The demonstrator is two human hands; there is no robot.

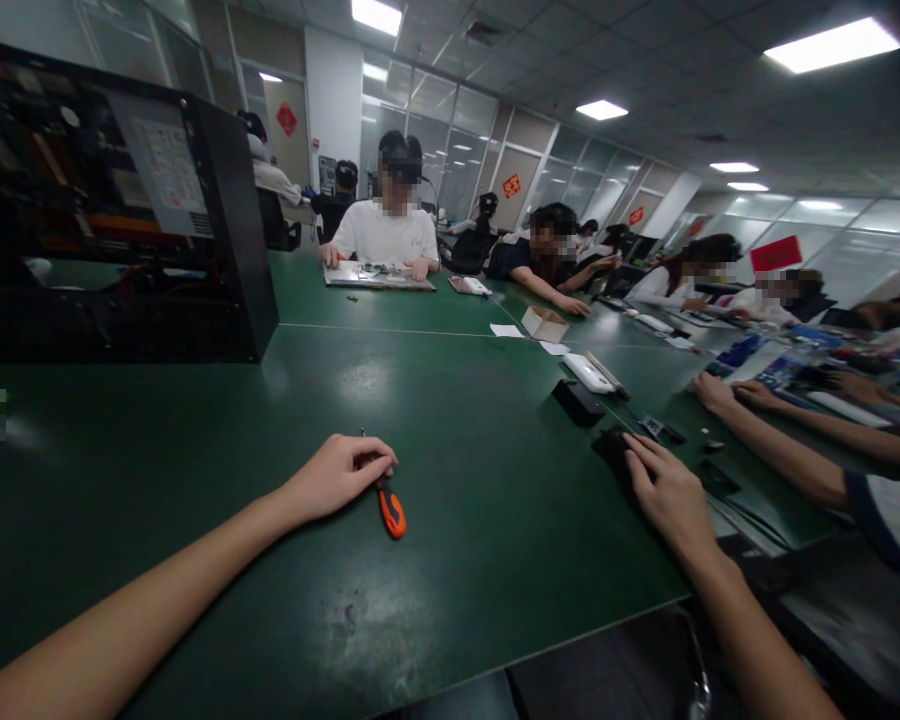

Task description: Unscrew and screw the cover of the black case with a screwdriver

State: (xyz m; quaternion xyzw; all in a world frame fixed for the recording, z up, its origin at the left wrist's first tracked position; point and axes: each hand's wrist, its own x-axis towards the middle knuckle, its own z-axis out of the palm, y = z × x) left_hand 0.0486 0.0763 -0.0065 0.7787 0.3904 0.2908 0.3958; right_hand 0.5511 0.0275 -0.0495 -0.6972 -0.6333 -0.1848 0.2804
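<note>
My left hand (343, 473) rests on the green table (435, 400), fingers curled over the shaft of an orange-handled screwdriver (391, 509) that lies flat with its handle pointing toward me. My right hand (666, 489) lies palm down on a small black object (613, 446) near the table's right edge; its fingers cover most of it, so I cannot say what it is. A black box (577, 401) sits just beyond that hand.
An open black computer case (217, 230) stands at the far left. Another person's forearms (780, 440) reach in from the right. A white device (589, 373), a cardboard box (544, 323) and papers lie farther back. Several people sit across the table.
</note>
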